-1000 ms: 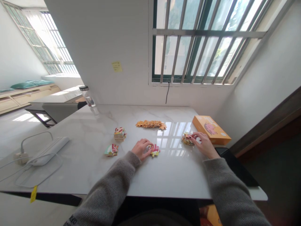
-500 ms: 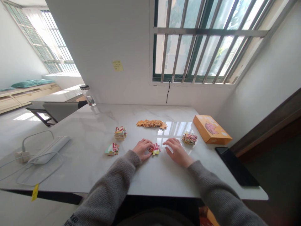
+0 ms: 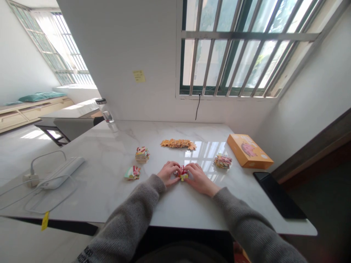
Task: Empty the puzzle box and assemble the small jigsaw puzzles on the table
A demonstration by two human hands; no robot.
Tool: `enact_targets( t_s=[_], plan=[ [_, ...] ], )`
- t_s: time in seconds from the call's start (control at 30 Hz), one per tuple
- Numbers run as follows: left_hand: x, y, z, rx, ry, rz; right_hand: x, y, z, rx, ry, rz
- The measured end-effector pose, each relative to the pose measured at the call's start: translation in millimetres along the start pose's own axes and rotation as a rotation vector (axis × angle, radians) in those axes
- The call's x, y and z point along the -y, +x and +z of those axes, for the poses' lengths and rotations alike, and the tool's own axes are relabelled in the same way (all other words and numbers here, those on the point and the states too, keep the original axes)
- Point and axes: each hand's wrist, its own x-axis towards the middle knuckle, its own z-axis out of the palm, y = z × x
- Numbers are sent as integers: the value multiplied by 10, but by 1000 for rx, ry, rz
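Between my two hands lie colourful jigsaw puzzle pieces (image 3: 183,176) in red, yellow-green and white, resting on the white marbled table. My left hand (image 3: 169,173) grips their left side with thumb and fingers. From the right, my right hand (image 3: 199,178) closes on the same pieces, its fingertips against their edge. The fingers hide part of the pieces. A stack of puzzle pieces (image 3: 223,161) sits right of my right hand. To the left are a taller stack of pieces (image 3: 142,155) and a low stack (image 3: 133,173). A row of orange-backed pieces (image 3: 178,143) lies behind my hands.
An orange box (image 3: 249,151) stands at the right, with a black tablet or phone (image 3: 279,195) near the table's right edge. On the left lie a white power strip (image 3: 64,171) and cables. A clear bottle (image 3: 105,110) stands at the back left corner.
My right hand has left the right-hand stack and moved left to the pieces by my left hand, and now closes on them. My left hand has stayed at the pieces.
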Motion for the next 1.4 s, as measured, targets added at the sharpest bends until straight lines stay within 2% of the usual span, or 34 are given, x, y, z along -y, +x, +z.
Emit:
enact_targets(
  t_s=[0.07,0.13,0.27,0.33,0.4,0.53,0.73,0.83,1.0,1.2,1.3,1.4],
  plan=[
    [-30,17,-24,-65,-26,9,9,2,-19,-60,65,-25],
    [-65,39,-44,-150,-45,17,27,12,-18,-137,166,15],
    [-125,83,-26,-282,-39,20,36,75,67,-238,544,261],
    [-141,96,6,-281,-3,27,20,116,108,-277,683,323],
    [-147,98,31,-237,33,35,0,143,114,-317,710,332],
    [-138,73,26,-187,62,50,-26,133,42,-313,582,313],
    [-135,44,14,-74,34,158,-18,81,13,-186,481,227],
    [-151,49,2,-87,-36,126,0,69,-17,-165,450,195],
    [-159,63,-57,-201,-146,17,27,19,-163,-129,280,8],
    [-160,58,-42,-184,-225,-12,2,-23,-201,-140,124,-59],
    [-123,36,1,-158,-119,-2,-80,-39,-290,-188,50,-38],
    [-43,8,45,-104,39,-18,-298,-111,-494,-274,-97,42]
  ],
)
